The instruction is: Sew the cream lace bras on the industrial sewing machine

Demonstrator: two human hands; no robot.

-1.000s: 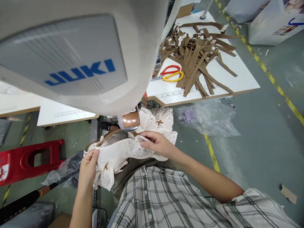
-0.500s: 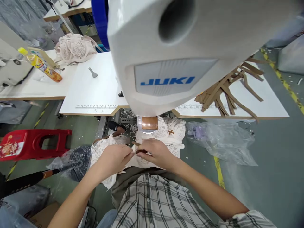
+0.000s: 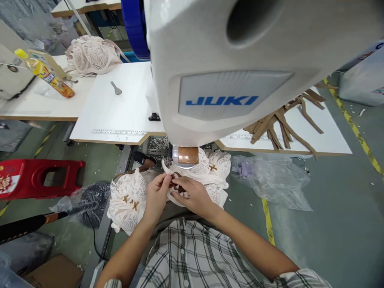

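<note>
My left hand [image 3: 157,196] is closed in a pinch on a white lace garment [image 3: 167,168], whose pale edge sticks up past the fingertips. Close beside it, my right hand [image 3: 193,196] is bent inward, thumb and fingers pinching a brown strip [image 3: 174,184] against the same fabric; the fingers partly hide it. More white lace [image 3: 220,164] with a small brown cross-shaped trim lies to the right, under the machine's end. Another lace bundle [image 3: 129,200] with several brown trims rests left of my left hand. A sewing machine head [image 3: 222,116] marked JUKI looms above both hands.
Brown strips [image 3: 273,124] lie on the right of the white table [image 3: 117,116]. A grey tool [image 3: 115,88], a yellow-capped bottle [image 3: 45,76] and a cream fabric heap [image 3: 93,56] are at left. A red stool [image 3: 63,176] and a plastic bag [image 3: 270,180] flank me.
My left hand has turned more upright, raising the pale fabric edge, and its arm has moved in. The left lace bundle now shows its brown trims. The view has shifted slightly.
</note>
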